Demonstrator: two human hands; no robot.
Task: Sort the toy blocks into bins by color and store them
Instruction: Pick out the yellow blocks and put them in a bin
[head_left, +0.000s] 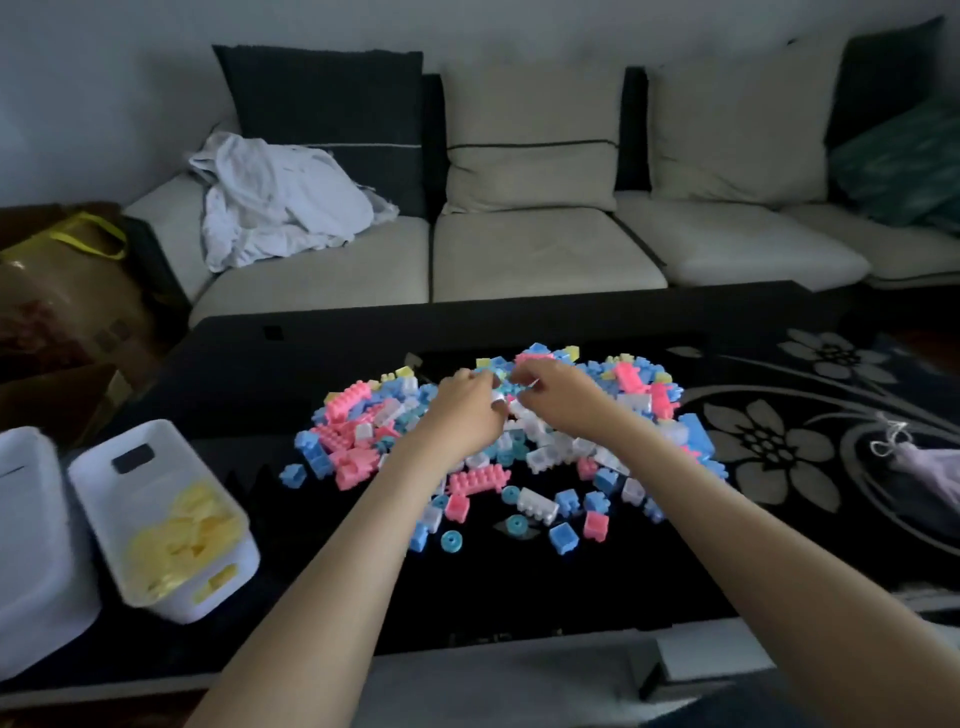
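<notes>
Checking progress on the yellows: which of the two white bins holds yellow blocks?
The white bin nearer the block pile, yellow blocks lying inside; the far-left bin shows none.

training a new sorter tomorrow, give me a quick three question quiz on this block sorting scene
1. True or false: the white plastic bin nearest the pile of pastel plastic toy blocks holds pink blocks.
2. Where are the left hand and right hand? A in the pile; B inside the bin; C on the patterned carpet.
3. Fill in: the crumpled white cloth lies on the ___.
Key: 1 false, it holds yellow blocks; 2 A; 3 the cream sofa.
</notes>
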